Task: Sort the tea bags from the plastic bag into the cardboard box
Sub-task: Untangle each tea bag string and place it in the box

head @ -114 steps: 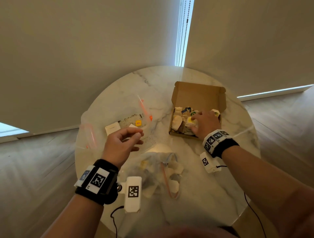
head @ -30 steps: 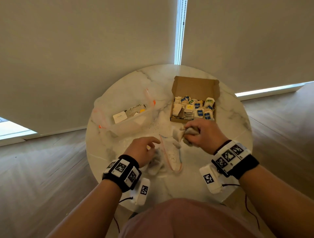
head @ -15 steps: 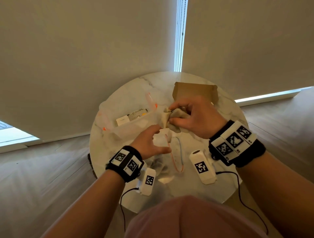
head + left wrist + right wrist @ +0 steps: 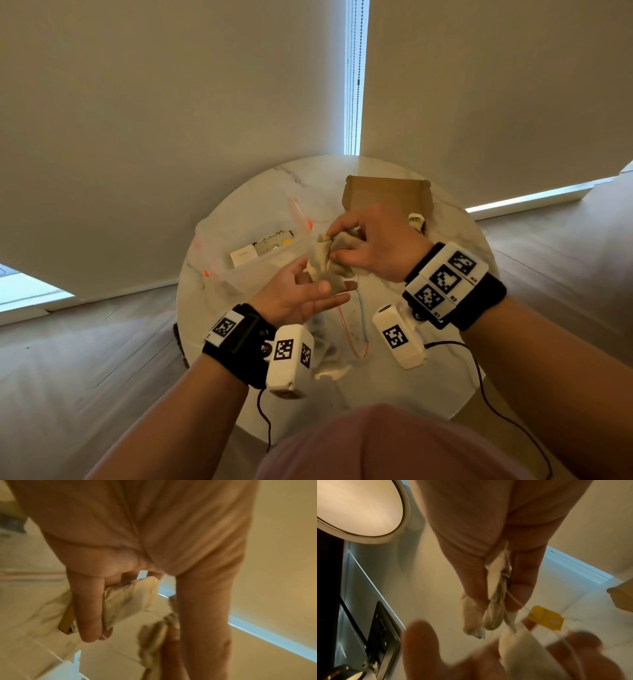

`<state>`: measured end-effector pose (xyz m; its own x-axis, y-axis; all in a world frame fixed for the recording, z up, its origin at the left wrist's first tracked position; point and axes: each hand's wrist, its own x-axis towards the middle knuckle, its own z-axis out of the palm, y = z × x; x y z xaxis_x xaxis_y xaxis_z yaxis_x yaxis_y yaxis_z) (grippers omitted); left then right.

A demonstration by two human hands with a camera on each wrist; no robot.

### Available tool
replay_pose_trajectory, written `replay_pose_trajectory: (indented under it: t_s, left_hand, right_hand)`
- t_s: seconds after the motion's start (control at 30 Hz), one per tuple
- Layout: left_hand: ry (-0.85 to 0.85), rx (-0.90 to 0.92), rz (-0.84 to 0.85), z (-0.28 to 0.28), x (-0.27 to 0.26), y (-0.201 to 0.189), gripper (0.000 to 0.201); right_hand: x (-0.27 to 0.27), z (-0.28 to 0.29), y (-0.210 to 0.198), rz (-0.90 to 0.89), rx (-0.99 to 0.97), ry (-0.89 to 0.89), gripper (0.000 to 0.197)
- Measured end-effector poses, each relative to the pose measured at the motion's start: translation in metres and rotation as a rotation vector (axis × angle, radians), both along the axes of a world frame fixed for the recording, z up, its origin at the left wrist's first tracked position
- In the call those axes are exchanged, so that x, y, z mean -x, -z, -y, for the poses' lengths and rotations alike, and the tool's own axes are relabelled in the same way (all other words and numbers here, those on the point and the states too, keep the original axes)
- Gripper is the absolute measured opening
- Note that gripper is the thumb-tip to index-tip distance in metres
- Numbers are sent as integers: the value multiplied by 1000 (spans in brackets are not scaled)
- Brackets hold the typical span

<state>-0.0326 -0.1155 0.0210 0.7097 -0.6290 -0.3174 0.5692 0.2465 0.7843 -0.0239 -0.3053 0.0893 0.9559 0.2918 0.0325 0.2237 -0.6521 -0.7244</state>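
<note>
Surface: round marble table [image 4: 445, 394], before drawn blinds.
Cardboard box [image 4: 387, 192]: one, open, beyond the grip, partly hidden by the right hand.
Plastic bags: two; one [image 4: 329, 346] beneath the hands, one [image 4: 246, 270] left of them.
Right hand [image 4: 383, 246]: raised, fingers pinching a bunch of tea bags [image 4: 325, 260]; count unclear.
Left hand [image 4: 301, 294]: palm up, fingers extended, under the bunch, touching it.
Tag [image 4: 546, 618]: one, yellow, dangling on string.

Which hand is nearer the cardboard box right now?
Right. The right hand, pinching tea bags, is raised just in front of the cardboard box; the left hand sits lower, nearer the person.
</note>
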Motion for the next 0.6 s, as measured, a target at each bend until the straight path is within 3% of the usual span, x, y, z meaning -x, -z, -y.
replay_pose_trajectory:
  t_s: [0.07, 0.2, 0.3, 0.5, 0.6]
  left_hand:
    - [-9, 33, 2, 1, -4, -3, 113]
    - [-73, -66, 30, 5, -3, -8, 108]
    - [-118, -112, 48, 8, 1, -6, 90]
    - [-237, -135, 26, 12, 6, -1, 36]
    - [-263, -174, 14, 16, 8, -4, 33]
  right_hand:
    - [3, -8, 4, -47, 62, -50, 22]
    - [7, -21, 7, -70, 142, -147, 25]
    - [9, -27, 6, -58, 209, -207, 30]
    - [10, -29, 14, -36, 275, -230, 31]
    - [8, -27, 27, -39, 206, -197, 31]
